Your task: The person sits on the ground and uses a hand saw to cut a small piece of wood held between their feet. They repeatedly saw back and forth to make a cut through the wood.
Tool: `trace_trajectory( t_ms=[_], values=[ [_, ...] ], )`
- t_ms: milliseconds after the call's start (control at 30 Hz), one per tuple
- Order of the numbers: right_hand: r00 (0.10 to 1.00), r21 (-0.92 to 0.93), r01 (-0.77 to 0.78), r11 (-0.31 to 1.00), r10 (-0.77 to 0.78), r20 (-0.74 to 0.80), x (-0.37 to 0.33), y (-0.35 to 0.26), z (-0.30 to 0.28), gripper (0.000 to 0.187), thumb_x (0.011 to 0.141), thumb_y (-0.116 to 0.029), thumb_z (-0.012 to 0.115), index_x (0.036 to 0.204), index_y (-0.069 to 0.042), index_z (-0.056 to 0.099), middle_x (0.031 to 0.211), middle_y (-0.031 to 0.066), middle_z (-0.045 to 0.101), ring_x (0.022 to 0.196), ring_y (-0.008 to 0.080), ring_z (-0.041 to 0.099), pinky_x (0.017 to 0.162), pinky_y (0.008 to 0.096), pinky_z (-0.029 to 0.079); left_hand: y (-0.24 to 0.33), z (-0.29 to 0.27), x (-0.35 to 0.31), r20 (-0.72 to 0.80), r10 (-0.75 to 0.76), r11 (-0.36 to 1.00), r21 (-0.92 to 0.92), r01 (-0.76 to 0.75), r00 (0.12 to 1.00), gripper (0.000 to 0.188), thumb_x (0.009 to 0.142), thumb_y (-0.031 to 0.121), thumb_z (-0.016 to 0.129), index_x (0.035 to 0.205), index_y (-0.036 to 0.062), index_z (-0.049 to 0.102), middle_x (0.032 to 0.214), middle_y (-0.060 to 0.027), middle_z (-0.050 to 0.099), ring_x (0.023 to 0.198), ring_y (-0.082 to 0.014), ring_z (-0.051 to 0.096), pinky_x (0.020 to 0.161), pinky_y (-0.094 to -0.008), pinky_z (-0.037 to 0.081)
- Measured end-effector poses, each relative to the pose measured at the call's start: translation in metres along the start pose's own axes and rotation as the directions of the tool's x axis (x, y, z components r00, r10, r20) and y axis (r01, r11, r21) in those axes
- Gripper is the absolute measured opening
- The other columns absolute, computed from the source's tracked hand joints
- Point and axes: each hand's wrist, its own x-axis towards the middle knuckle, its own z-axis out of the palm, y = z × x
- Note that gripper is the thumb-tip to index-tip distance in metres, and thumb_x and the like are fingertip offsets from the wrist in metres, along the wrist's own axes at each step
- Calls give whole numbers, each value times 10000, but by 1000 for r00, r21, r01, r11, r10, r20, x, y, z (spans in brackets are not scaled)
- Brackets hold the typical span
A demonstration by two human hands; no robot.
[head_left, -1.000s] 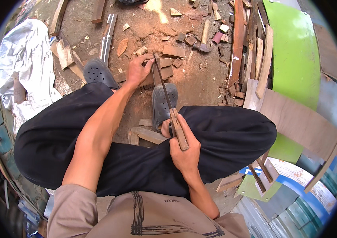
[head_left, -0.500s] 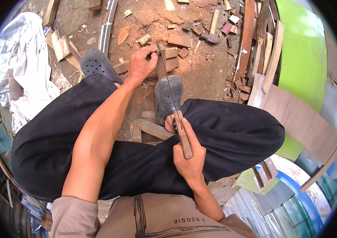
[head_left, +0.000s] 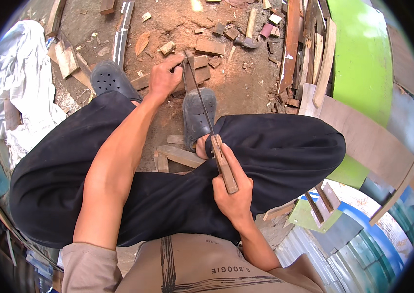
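My right hand (head_left: 233,195) is closed around the wooden handle (head_left: 225,168) of a handsaw, its index finger laid along the side. The thin dark saw blade (head_left: 203,105) points away from me, slanting up to the left past my right shoe. My left hand (head_left: 164,80) is curled at the far end of the blade, fingers closed on a narrow piece of wood (head_left: 185,80); the blade lies just right of the fingertips. Brown wood blocks (head_left: 199,74) lie on the ground beside it. The exact contact between teeth and wood is too small to tell.
A hammer (head_left: 250,29) lies beyond my hands among wood offcuts (head_left: 211,47). My grey clogs (head_left: 200,112) stand on the dirt ground. Planks (head_left: 325,63) and a green panel (head_left: 363,58) line the right side. White cloth (head_left: 19,83) lies at left; a wooden frame (head_left: 182,156) lies between my legs.
The whole view has shifted slightly, moving the ground objects up and left. The blade tip shows a little nearer my left fingertips. Both hands keep their holds.
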Motion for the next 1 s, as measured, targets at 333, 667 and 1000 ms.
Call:
trace_trajectory(
  t_ms=[333,667,1000],
  values=[
    [995,-2,-21,1000,21,-93,121,38,62,578,824,-103,586,1401,-71,570,1009,300,692,926,458,685,816,448,538,-9,-21,19,183,157,931,301,-207,971,354,867,256,624,1199,269,748,962,-197,739,866,-372,721,825,-464,577],
    [999,25,-43,999,43,24,13,-8,-9,613,822,27,554,1433,-12,515,1113,262,696,964,314,745,795,337,548,5,-20,16,253,17,933,343,-106,967,445,837,250,602,1269,266,710,952,-233,731,925,-384,712,882,-482,556],
    [935,26,-270,963,255,248,74,-61,-38,558,885,-63,607,1423,46,503,1149,250,701,1027,247,702,917,341,514,31,-37,43,425,68,827,482,-289,903,356,888,347,651,1185,168,729,917,-227,721,884,-402,693,818,-500,551]
  ],
)
